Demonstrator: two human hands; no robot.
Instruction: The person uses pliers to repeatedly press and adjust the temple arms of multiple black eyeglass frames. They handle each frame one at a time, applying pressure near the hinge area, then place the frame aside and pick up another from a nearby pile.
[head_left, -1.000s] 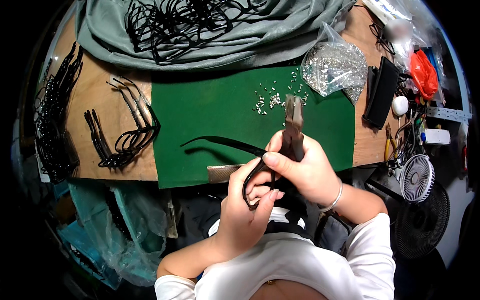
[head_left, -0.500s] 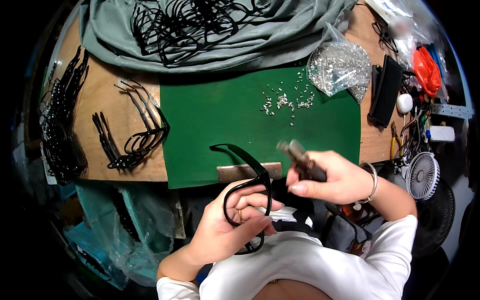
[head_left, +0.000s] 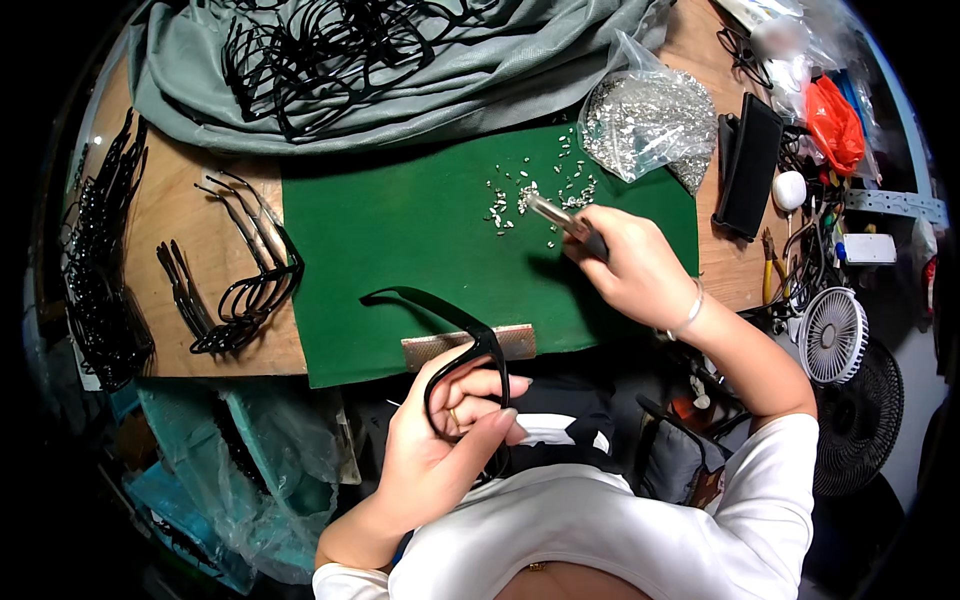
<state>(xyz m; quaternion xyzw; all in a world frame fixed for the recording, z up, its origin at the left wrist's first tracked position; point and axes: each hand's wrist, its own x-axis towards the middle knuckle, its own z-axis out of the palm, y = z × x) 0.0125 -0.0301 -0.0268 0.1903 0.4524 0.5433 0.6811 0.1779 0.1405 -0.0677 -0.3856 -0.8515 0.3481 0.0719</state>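
My left hand [head_left: 430, 440] is closed around a black eyeglass frame [head_left: 488, 345] near the front edge of the green mat [head_left: 390, 220]. One temple arm of the frame stretches out over the mat; my fingers and thumb hide part of the rims. In my right hand [head_left: 640, 265] are pliers [head_left: 555, 217] with metal jaws and dark handles. Their tip reaches the small scattered silvery metal pieces [head_left: 500, 207] on the mat. Whether the jaws hold a piece is too small to tell. A ridged metal strip [head_left: 520, 342] lies at the mat's front edge.
A clear bag of silvery pieces [head_left: 650, 125] lies at the far right of the mat. Black frames [head_left: 330, 60] are heaped on grey cloth [head_left: 540, 75]; more frames [head_left: 250, 300] stand at left. A black phone-like object [head_left: 748, 165], yellow-handled pliers [head_left: 770, 265] and a white fan [head_left: 833, 335] are at right.
My right hand has moved the pliers forward and left, from beside the eyeglass frame to the scattered pieces. My left hand still holds the frame. The whole view has shifted slightly.
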